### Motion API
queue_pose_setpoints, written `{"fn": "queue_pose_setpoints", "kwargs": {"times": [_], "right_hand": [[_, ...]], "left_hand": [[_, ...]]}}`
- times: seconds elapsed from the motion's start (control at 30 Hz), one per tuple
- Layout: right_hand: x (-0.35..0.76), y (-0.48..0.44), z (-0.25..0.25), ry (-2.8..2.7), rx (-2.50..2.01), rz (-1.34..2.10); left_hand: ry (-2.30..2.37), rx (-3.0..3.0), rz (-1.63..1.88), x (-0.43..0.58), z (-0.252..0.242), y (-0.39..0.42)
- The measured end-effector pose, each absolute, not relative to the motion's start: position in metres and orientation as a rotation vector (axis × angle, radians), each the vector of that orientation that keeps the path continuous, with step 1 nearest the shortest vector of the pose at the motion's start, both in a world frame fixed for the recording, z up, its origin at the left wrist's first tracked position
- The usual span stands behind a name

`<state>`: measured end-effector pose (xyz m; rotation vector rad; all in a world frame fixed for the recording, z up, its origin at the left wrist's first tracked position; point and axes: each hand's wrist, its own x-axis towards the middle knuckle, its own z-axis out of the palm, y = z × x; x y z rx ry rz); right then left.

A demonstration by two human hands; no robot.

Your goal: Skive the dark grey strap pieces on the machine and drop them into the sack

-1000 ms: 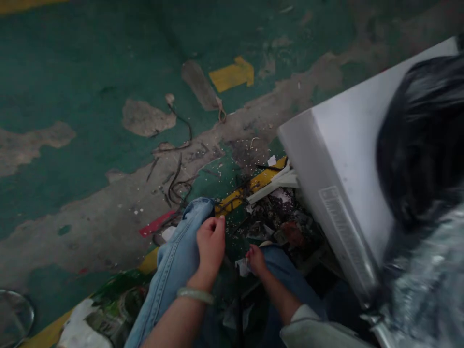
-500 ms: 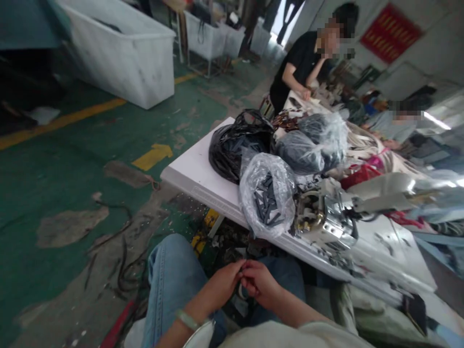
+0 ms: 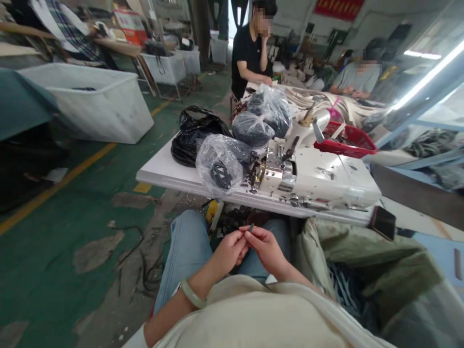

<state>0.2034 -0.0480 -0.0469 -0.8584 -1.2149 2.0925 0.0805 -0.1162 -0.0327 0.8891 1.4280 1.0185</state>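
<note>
Above my lap, my left hand [image 3: 232, 247] and my right hand [image 3: 267, 247] are closed and meet at the fingertips. A small dark grey strip [image 3: 251, 227] sticks up between my right thumb and forefinger. My left fingers pinch at the same spot, and the lower part of the strip is hidden by the fingers. Beyond my hands, on the white table [image 3: 161, 170], an open clear plastic bag [image 3: 203, 166] holds short dark grey pieces. A sewing machine [image 3: 277, 171] stands to the right of that bag.
A black plastic bag [image 3: 184, 145] and a tied clear bag of dark pieces [image 3: 252, 129] lie behind. To the right are a red basket [image 3: 348, 151], a phone [image 3: 383, 223] and an open green sack [image 3: 391, 261] with dark strips. A person in black [image 3: 250, 58] is across the table.
The view has levelled and swung to the right, bringing the red basket and sack into sight. My hands stay together, and the strip now shows above my fingertips.
</note>
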Motion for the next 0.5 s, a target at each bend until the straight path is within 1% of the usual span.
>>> {"fn": "queue_pose_setpoints", "kwargs": {"times": [0.1, 0.2, 0.37, 0.5], "right_hand": [[0.209, -0.049, -0.035, -1.127, -0.804, 2.142], [0.225, -0.037, -0.021, -1.013, -0.754, 2.235], [0.255, -0.002, 0.001, -0.808, -0.759, 2.142], [0.271, 0.027, 0.01, -0.708, -0.77, 2.081]], "left_hand": [[1.136, 0.609, 1.104, 0.098, -0.012, -0.114], [0.975, 0.547, 1.081, 0.106, 0.006, -0.113], [0.973, 0.551, 0.981, 0.111, 0.026, -0.099], [1.027, 0.635, 0.917, 0.114, 0.037, -0.068]]}}
